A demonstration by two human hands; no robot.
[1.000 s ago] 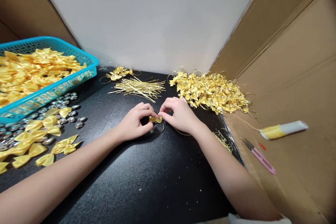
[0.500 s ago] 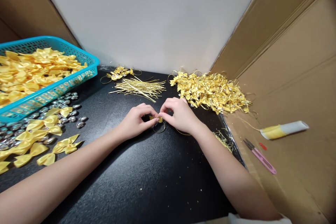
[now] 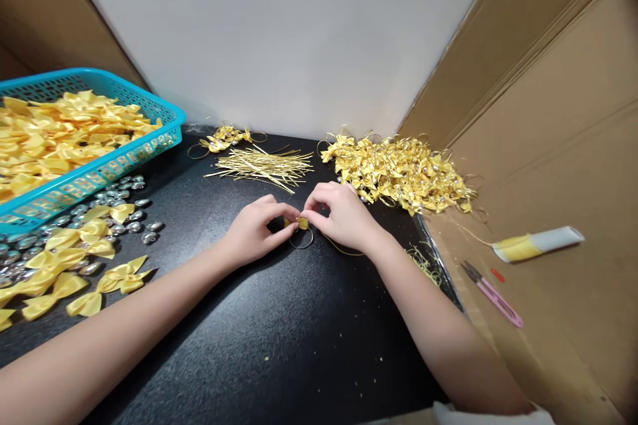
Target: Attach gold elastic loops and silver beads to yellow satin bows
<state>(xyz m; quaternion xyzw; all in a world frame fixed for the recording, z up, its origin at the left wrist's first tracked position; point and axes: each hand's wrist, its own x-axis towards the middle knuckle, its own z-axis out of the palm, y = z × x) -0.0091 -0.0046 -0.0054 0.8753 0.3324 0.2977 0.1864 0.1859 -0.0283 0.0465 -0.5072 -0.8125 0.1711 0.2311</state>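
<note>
Thumb and fingers of my left hand (image 3: 258, 229) are pinched on a small yellow ribbon bow (image 3: 302, 222). A thin gold cord loop (image 3: 302, 247) hangs below the bow over the black table. My right hand (image 3: 339, 212) is closed in a pinch right beside it, its fingertips meeting the left ones. From under the right palm trails a thin yellow cord end (image 3: 343, 251). What lies exactly between the fingertips is mostly hidden. Just beyond the hands is a pile of cut gold cords (image 3: 266, 166).
A turquoise basket (image 3: 172, 129) of yellow bows stands at left, with silver beads (image 3: 134, 226) and loose bows (image 3: 124, 275) before it. Finished bows with loops (image 3: 399, 172) heap at back right. Thread snips (image 3: 493, 295) and a thread spool (image 3: 538, 244) lie at right.
Both hands keep their pinch at the bow, with only slight finger movement. The whole view has shifted a little.
</note>
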